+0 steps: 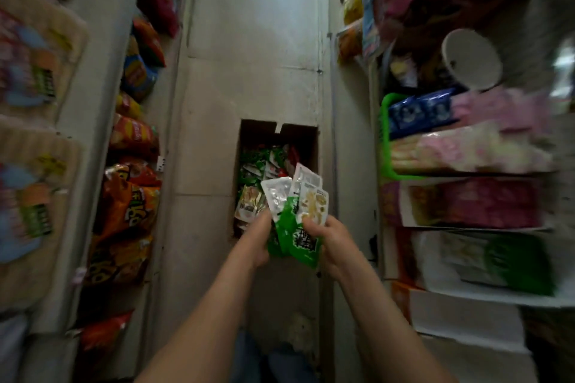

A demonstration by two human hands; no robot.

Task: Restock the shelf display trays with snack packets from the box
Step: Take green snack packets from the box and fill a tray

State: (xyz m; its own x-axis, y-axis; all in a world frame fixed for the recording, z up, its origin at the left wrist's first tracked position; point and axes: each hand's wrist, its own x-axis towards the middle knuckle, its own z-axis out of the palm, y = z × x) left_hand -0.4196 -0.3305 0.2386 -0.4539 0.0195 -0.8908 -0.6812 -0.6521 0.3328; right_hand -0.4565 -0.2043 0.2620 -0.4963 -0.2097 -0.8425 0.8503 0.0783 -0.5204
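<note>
A brown cardboard box (306, 141) stands open on the aisle floor, holding several green and white snack packets (253, 171). Above its near end I hold a fanned bunch of green and white packets (295, 214) with both hands. My left hand (259, 242) grips the bunch from the left and my right hand (329, 242) grips it from the right, fingers curled round the lower edges. White display trays (460, 292) sit on the right shelf; one holds blurred green and white packets (510, 261).
Chip bags (130, 211) hang along the left shelving. On the right shelf a green basket (385, 137) holds blue and pink packs, with a white tub (471, 59) above. A narrow strip of floor runs between the shelves. My knees show at the bottom.
</note>
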